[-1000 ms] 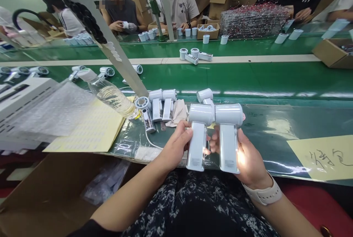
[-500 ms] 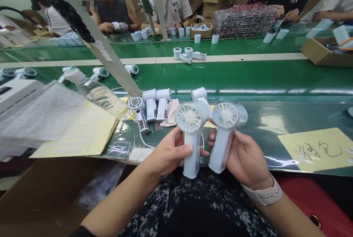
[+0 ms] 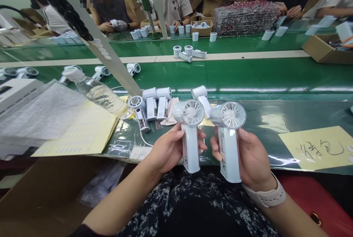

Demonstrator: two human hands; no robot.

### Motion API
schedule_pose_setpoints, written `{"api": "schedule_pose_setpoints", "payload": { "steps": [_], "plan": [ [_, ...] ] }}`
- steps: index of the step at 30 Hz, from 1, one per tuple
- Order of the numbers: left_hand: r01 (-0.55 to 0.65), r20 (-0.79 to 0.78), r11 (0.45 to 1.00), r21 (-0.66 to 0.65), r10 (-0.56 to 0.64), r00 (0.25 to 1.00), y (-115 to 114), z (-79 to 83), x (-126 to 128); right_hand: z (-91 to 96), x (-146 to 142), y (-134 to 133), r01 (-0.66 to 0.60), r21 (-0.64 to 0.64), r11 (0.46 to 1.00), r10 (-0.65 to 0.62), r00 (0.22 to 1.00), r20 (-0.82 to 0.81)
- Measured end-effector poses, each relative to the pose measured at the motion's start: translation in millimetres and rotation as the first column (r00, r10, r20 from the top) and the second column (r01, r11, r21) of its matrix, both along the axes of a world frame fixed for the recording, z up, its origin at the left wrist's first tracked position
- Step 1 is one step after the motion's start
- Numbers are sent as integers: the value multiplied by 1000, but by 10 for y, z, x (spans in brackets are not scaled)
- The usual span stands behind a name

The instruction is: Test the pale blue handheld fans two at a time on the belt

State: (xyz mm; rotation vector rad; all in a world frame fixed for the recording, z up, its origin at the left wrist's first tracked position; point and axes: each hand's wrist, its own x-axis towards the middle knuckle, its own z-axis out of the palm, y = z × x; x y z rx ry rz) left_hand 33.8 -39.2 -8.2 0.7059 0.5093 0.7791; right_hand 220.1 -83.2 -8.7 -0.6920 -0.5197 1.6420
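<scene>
Head view: the left hand (image 3: 171, 150) grasps a white fan (image 3: 191, 137) by its handle, fingers curled around it. The right hand (image 3: 249, 156) clenches a second fan (image 3: 227, 137) the same way. Both stand upright, just apart, heads facing the camera. A loose fan (image 3: 200, 95) lies at 12 o'clock, a cluster of fans (image 3: 151, 104) at 10 o'clock, a water bottle (image 3: 99, 95) beyond them, and a yellow note (image 3: 317, 148) at 3 o'clock.

A pale handheld fan (image 3: 190, 145) and its twin fan (image 3: 228, 152) stand upright, just apart, round grilles showing.
</scene>
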Motion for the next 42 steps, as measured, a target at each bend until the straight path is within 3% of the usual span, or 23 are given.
{"api": "schedule_pose_setpoints", "payload": {
  "steps": [4,9,18,24,32,42],
  "plan": [
    [-13,-36,999,33,14,999,-22,20,-8,-47,43,-12,52,-20,998,-51,998,43],
    [-22,-109,994,104,33,994,-22,38,21,-125,48,-6,216,-30,976,-212,972,100],
    [-28,-208,995,91,47,977,-28,-40,34,-133,-23,11,243,-168,956,-215,963,164],
    [-31,-242,996,89,52,969,-23,-3,52,-159,-45,32,261,-261,930,-230,963,144],
    [-25,-289,995,97,52,956,-20,-24,22,-121,-46,-3,188,-224,956,-167,980,110],
    [-23,-292,975,219,88,952,-164,46,-109,-30,-79,-136,172,-110,979,-154,976,151]
  ]
}}
